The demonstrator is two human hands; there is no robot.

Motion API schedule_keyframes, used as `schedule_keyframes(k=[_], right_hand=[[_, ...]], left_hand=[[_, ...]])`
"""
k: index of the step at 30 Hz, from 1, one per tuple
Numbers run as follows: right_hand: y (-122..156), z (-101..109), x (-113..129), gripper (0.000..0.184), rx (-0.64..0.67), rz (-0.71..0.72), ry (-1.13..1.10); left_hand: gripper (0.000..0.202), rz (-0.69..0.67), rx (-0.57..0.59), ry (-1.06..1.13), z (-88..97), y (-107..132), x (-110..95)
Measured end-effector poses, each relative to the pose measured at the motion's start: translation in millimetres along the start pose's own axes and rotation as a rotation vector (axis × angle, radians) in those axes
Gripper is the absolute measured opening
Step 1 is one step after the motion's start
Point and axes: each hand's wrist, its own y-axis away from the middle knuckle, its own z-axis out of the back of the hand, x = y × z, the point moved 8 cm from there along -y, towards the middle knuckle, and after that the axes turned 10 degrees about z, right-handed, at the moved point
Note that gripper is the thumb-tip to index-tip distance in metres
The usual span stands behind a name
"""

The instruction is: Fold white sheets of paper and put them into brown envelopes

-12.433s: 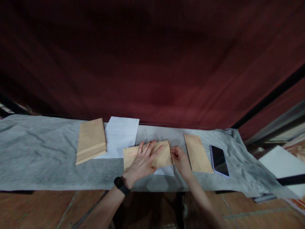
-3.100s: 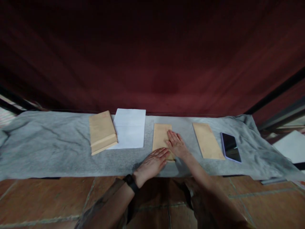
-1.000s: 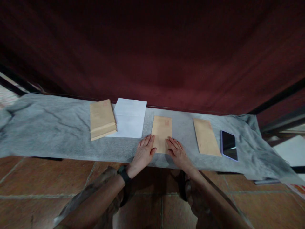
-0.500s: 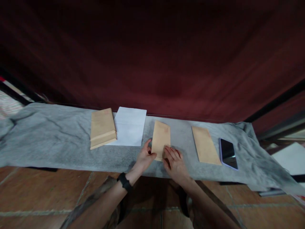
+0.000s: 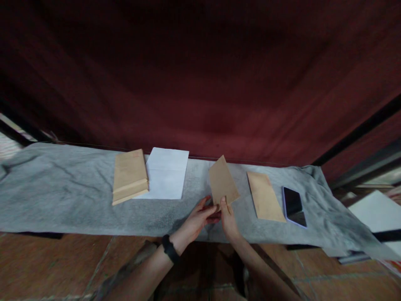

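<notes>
A brown paper envelope (image 5: pixel 223 180) is tilted up off the grey cloth, its lower end between both hands. My right hand (image 5: pixel 229 219) pinches its bottom edge, thumb on top. My left hand (image 5: pixel 199 218) is at the lower left corner, thumb against the edge and fingers partly hidden below. To the right, another brown envelope (image 5: pixel 266 196) lies flat on the cloth. At the left, a stack of brown envelopes (image 5: pixel 130 169) overlaps white sheets of paper (image 5: pixel 167 173).
Grey cloth (image 5: pixel 78 188) covers the long, narrow surface. A phone in a purple case (image 5: pixel 294 205) lies right of the flat envelope. Behind hangs a dark red curtain (image 5: pixel 200 104). Tiled floor (image 5: pixel 72 263) shows in front, and a white object (image 5: pixel 376 209) stands at the far right.
The envelope between my hands has been lifted off the cloth and turned, its top leaning differently. My right hand has shifted from lying on it to pinching its lower edge.
</notes>
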Motion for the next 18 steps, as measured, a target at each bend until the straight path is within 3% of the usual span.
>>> schedule_keyframes(k=[2,5,10,13,16,18], right_hand=[[5.9,-5.1,-4.3,0.064,-0.053,-0.087,-0.118],[10.9,0.3,-14.3,0.064,-0.092,-0.149,-0.186],[4.9,54.0,-47.4,0.062,-0.267,-0.175,-0.022],[-6.6,56.6,-45.2,0.055,-0.117,-0.108,-0.024],[-9.9,34.3,-20.9,0.05,0.131,0.01,-0.054],[-5.8,14.6,-0.8,0.049,0.304,0.129,0.032]], left_hand=[[0.076,0.013,0.018,0.032,-1.3,-3.1,3.1],[0.074,0.0,-0.052,-0.014,10.3,-6.4,-2.3],[0.098,-0.078,-0.168,-0.3,35.4,-1.8,-20.4],[0.105,-0.045,-0.115,-0.444,39.6,2.0,-12.8],[0.105,-0.029,-0.079,-0.567,42.1,7.7,-3.4],[0.095,-0.08,-0.143,-0.744,44.3,13.7,-5.0]])
